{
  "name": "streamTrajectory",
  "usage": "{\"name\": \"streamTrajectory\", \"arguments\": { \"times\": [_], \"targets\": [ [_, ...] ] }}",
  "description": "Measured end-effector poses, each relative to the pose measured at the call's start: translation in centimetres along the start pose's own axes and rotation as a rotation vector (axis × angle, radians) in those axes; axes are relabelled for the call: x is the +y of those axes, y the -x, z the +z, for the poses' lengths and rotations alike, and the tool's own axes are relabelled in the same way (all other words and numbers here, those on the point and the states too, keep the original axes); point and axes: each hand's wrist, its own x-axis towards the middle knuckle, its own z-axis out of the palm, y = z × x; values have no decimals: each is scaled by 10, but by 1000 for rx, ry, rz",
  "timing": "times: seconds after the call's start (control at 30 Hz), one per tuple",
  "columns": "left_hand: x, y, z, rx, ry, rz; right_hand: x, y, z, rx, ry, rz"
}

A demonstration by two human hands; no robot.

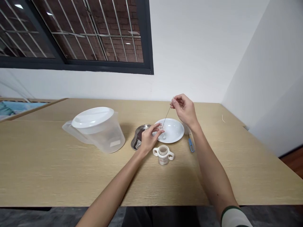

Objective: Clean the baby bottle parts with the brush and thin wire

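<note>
White sleeve at near right, then the right hand pinching a wire, tip at or in the clear bit the left hand grips over the bowl, so probably midway, cup and blue tool untouched nearby.

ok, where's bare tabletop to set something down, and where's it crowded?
Free: table right of the right forearm, nearer than the thin white strip; also front left, between the pitcher, left forearm and near edge. Crowded: the middle, with metal tray, bowl and two-handled cup around the left hand.
</note>
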Motion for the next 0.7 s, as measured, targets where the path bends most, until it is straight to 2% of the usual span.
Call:
{"name": "streamTrajectory", "arguments": {
  "times": [0.1,0.23,0.47,0.7],
  "targets": [
    [0,3,0,6,19,-2,-5,3,3,-40,83,-59],
    [2,4,4,38,152,-81,-15,7,9,-137,88,-87],
    [3,0,6,243,348,-177,-12,13,24,-228,84,-22],
    [26,-3,-6,398,298,-110,-10,17,38,-302,73,12]
  ]
}}
